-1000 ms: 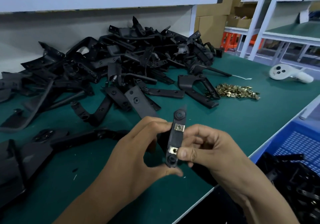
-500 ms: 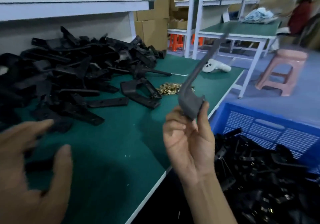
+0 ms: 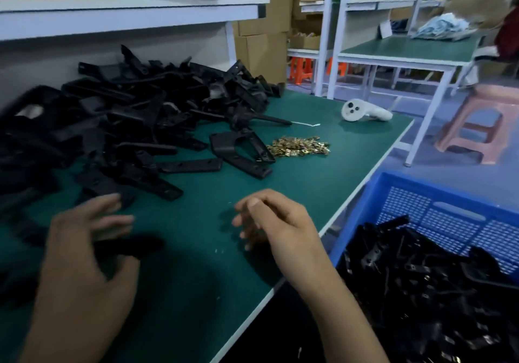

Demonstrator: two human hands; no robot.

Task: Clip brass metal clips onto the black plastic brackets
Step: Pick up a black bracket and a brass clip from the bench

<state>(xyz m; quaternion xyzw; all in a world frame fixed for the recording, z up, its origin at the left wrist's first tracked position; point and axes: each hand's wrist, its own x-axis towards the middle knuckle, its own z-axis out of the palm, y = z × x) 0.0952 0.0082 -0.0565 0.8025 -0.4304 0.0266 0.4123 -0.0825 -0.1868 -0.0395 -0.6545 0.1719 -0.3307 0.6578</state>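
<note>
Reaching for a fresh part is the step you appear to be in; your left hand (image 3: pixel 84 253) sits low over the green mat (image 3: pixel 196 292), its fingers curled around a dark bracket (image 3: pixel 132 246) that lies along the mat, though blur keeps me from saying how firmly you grip it; your right hand (image 3: pixel 278 222) hovers beside it, holding nothing, fingers loosely curled and thumb resting near the forefinger.

Unclipped black plastic brackets (image 3: pixel 134 115) are heaped across the far left of the mat, reaching back to the wall under the white shelf (image 3: pixel 132 14); one forked bracket (image 3: pixel 241 152) lies apart from the heap, just beside the brass clips (image 3: pixel 299 146), which form a small loose pile well ahead of your right hand; the blue crate (image 3: pixel 438 211) at your right, below the bench edge, holds brackets that already show clips, so part of the batch looks done and much remains.

Your next move calls for the right hand to travel forward to the brass pile and pinch out a single clip; meanwhile the left should lift its bracket clear and turn a mounting tab toward you; a white controller (image 3: pixel 362 111) lies beyond the clips, out of your path.
</note>
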